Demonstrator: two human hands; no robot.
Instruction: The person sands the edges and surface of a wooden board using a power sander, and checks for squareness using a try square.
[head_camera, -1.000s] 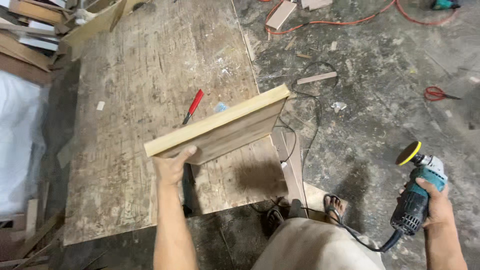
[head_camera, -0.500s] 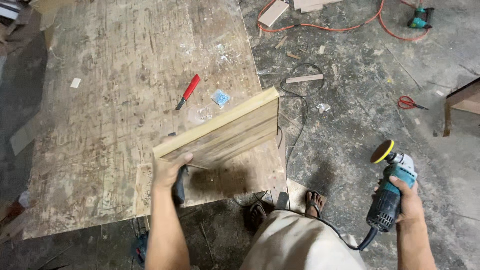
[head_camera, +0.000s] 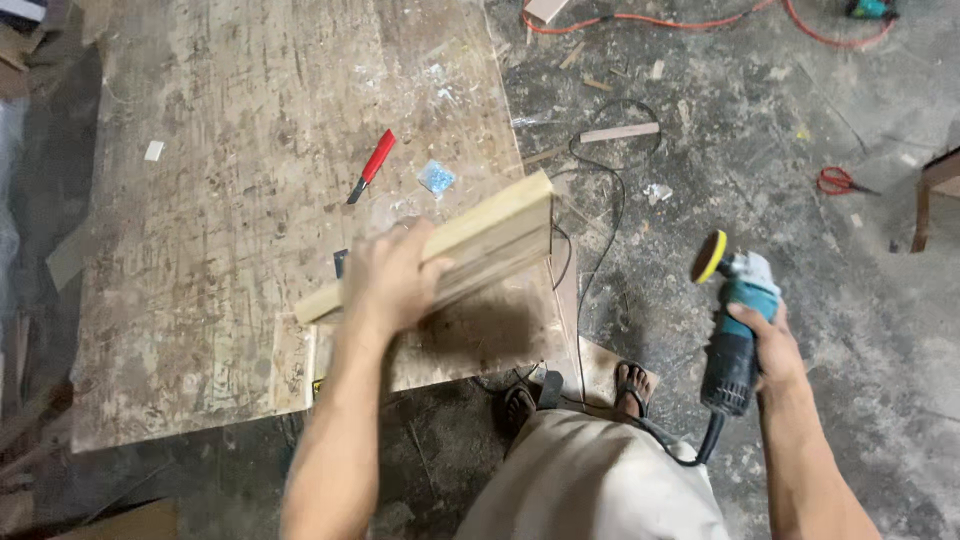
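My left hand (head_camera: 392, 278) grips a pale wooden board (head_camera: 490, 235) and holds it tilted above the near right part of a worn plywood worktop (head_camera: 220, 220). The hand covers the board's left half and is blurred by motion. My right hand (head_camera: 765, 340) holds a teal electric sander (head_camera: 735, 320) out to the right over the floor, its yellow-edged pad (head_camera: 711, 256) turned up and to the left. The sander's black cord runs down past my leg.
A red-handled tool (head_camera: 370, 167) and a small blue packet (head_camera: 436, 177) lie on the worktop. Red scissors (head_camera: 838, 181), wood offcuts, a black cable and an orange cable (head_camera: 640, 20) litter the concrete floor. A wooden piece (head_camera: 935, 195) stands at the right edge.
My left hand has shifted from under the board's lower corner to over its face, and the board has tipped flatter. The sander has risen and come closer to the board.
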